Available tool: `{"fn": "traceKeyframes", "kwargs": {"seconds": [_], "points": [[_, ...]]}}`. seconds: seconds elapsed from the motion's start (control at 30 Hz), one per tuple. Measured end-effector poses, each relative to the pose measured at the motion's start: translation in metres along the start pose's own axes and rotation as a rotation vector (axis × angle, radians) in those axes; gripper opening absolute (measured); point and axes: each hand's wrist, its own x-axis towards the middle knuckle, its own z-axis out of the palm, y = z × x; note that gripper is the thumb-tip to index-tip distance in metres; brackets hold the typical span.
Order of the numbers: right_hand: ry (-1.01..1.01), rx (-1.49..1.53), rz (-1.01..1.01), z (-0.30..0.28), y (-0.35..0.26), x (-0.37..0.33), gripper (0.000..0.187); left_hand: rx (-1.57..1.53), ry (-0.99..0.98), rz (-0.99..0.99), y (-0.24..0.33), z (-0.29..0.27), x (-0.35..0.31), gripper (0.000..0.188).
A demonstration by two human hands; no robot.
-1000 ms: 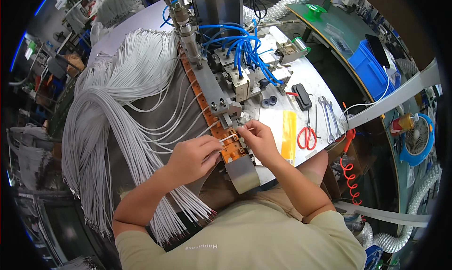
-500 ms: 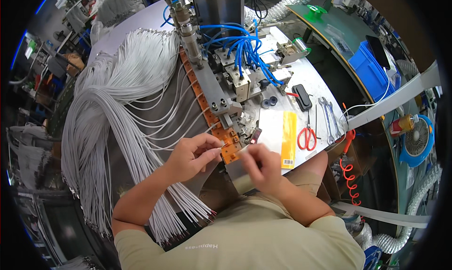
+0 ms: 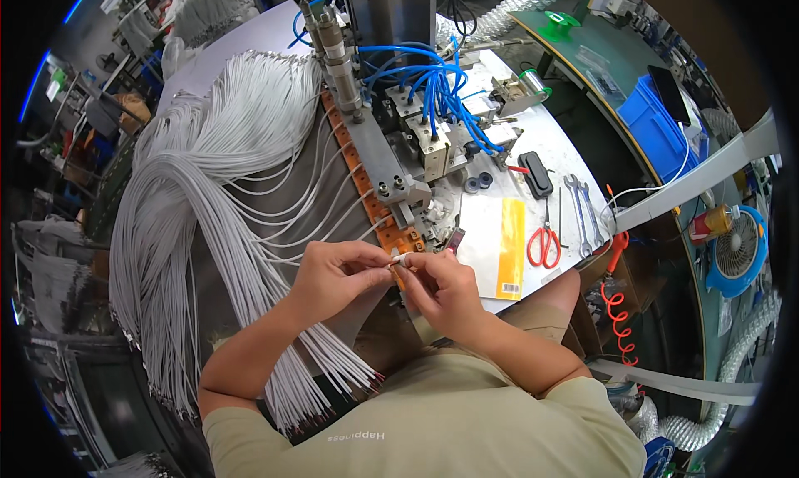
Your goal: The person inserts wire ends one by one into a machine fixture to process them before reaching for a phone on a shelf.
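My left hand [image 3: 333,280] and my right hand [image 3: 445,288] meet fingertip to fingertip over the near end of an orange fixture strip [image 3: 359,176]. Between the right thumb and fingers is a small white piece [image 3: 402,259], perhaps a cable end or a sleeve. The left fingertips pinch something thin beside it, with a hint of red; the fingers cover most of it. Several grey-white cables [image 3: 320,199] run from the bundle [image 3: 212,195] to the strip, which lies along a metal machine bar [image 3: 364,136].
Blue air hoses [image 3: 433,82] top the machine. Right of it lie red-handled scissors [image 3: 543,246], wrenches [image 3: 580,211], a black case [image 3: 534,174] and a yellow-white packet [image 3: 509,257]. Beyond are a blue bin [image 3: 653,128], a fan [image 3: 737,249] and a coiled red hose [image 3: 616,311].
My right hand has moved left and its fingers now meet those of my left hand at the small white piece. The left hand has stayed nearly in place.
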Motion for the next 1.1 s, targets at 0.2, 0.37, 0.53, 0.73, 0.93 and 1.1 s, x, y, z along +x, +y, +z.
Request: {"fn": "traceKeyframes", "kwargs": {"seconds": [0.2,0.37,0.53,0.73,0.93,1.1], "points": [[0.019,-0.046,-0.078,0.003,0.0,0.004,0.011,0.022,0.017,-0.029,0.005,0.0,-0.001,0.015],[-0.017,-0.032,-0.011,0.003,0.0,0.004,0.008,0.153,0.055,0.075,0.0,0.003,-0.003,0.016],[-0.182,-0.009,0.106,-0.007,0.002,0.01,0.014,0.197,-0.006,0.14,0.004,0.002,-0.002,0.013],[-0.224,-0.022,-0.265,-0.018,0.02,0.02,0.018,-0.038,-0.164,-0.083,0.002,-0.004,0.002,0.008],[-0.037,-0.195,-0.228,-0.009,0.006,0.016,0.016,-0.092,-0.164,-0.099,0.001,0.001,0.001,0.007],[0.028,-0.226,-0.093,-0.018,0.041,0.024,0.014,0.442,-0.04,0.204,-0.008,-0.002,0.007,0.006]]}}
